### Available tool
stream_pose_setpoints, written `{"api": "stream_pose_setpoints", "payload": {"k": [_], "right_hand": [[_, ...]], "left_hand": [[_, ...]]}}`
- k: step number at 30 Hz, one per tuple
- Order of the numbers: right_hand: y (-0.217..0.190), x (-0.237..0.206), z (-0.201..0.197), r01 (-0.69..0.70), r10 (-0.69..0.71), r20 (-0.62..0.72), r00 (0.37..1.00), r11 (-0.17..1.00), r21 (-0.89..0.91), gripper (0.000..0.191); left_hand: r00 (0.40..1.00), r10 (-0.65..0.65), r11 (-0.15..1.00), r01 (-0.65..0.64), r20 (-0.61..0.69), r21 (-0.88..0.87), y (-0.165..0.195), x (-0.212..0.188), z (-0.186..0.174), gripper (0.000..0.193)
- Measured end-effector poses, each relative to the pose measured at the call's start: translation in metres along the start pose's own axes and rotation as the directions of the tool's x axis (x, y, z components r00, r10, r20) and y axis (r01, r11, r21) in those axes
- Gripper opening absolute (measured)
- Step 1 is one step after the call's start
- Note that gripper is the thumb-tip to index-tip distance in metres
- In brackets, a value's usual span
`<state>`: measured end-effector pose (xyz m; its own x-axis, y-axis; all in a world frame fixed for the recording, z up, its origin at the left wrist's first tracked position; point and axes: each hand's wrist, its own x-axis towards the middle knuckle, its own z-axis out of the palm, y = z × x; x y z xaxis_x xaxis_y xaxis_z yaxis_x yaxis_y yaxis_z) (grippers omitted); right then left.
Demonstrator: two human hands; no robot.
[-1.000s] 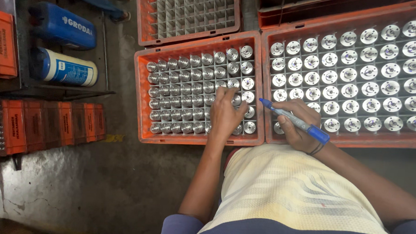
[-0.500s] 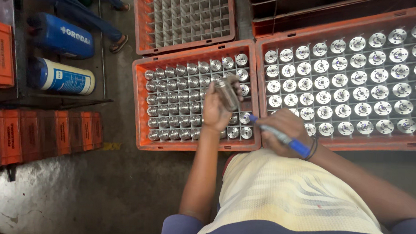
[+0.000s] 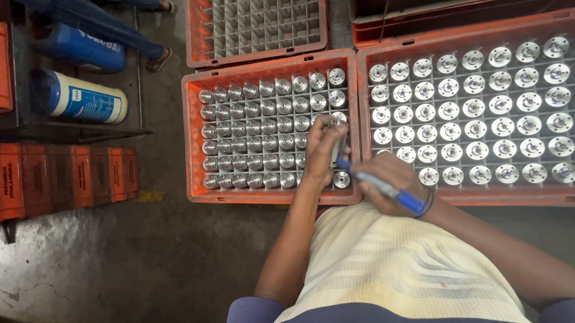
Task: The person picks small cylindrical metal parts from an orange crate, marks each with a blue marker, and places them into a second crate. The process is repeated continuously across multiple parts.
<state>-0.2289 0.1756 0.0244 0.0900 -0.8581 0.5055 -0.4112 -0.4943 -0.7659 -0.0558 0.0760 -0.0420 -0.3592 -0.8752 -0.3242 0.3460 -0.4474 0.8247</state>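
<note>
L hand (image 3: 321, 150) is closed round one small metal cylinder (image 3: 339, 144), lifted just above the near-right corner of the middle orange crate (image 3: 193, 139). Cylinder's long axis runs roughly away from the person, tilted a bit, its far end toward the crate rows. R hand (image 3: 389, 178) is wrapped round a blue marker pen (image 3: 382, 187); the pen lies slantwise, cap end by the wrist, tip pointing up-left and touching or nearly touching the cylinder's near end, can't tell which. So the part sits just left of the R hand, pen tip aimed straight at it; L hand is the one carrying it, R hand only has the pen.

Middle crate is full of matching cylinders standing upright in a grid, w/ a free cell or two under the L hand, partly hidden. Right orange crate (image 3: 477, 193) holds wider flanged discs, many w/ a blue dot at centre. Empty gridded crate (image 3: 190, 24) sits beyond. At far left: blue and white canisters (image 3: 86, 97) on a rack, row of orange boxes (image 3: 64, 176) on the concrete floor (image 3: 105, 263), another person's legs at the top edge.
</note>
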Motion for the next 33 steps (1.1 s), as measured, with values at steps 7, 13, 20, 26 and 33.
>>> {"api": "stream_pose_setpoints", "payload": {"k": [7, 13, 20, 26, 33], "right_hand": [[-0.002, -0.003, 0.0, 0.006, -0.007, 0.03, 1.0, 0.999, 0.035, 0.021], [-0.005, -0.002, -0.01, -0.149, 0.15, -0.101, 0.984, 0.989, 0.019, 0.023], [-0.005, -0.001, -0.012, -0.139, 0.14, -0.102, 0.985, 0.99, 0.013, 0.023], [-0.003, -0.001, -0.01, -0.165, 0.164, -0.1, 0.981, 0.986, 0.001, 0.025], [-0.003, 0.0, -0.014, -0.15, 0.15, -0.076, 0.986, 0.989, 0.008, 0.025]], "left_hand": [[0.996, -0.069, 0.984, 0.077, 0.055, -0.162, 0.013, -0.004, 0.004, 0.032], [0.918, 0.338, 0.213, -0.289, 0.207, 0.933, 0.057, -0.027, 0.009, 0.036], [0.969, 0.245, 0.37, -0.128, 0.036, 0.92, 0.071, -0.019, 0.001, 0.042], [0.936, 0.348, 0.238, -0.046, -0.041, 0.97, 0.06, -0.004, -0.016, 0.026], [0.926, 0.371, 0.051, -0.092, 0.067, 0.994, 0.068, 0.028, -0.025, 0.05]]}}
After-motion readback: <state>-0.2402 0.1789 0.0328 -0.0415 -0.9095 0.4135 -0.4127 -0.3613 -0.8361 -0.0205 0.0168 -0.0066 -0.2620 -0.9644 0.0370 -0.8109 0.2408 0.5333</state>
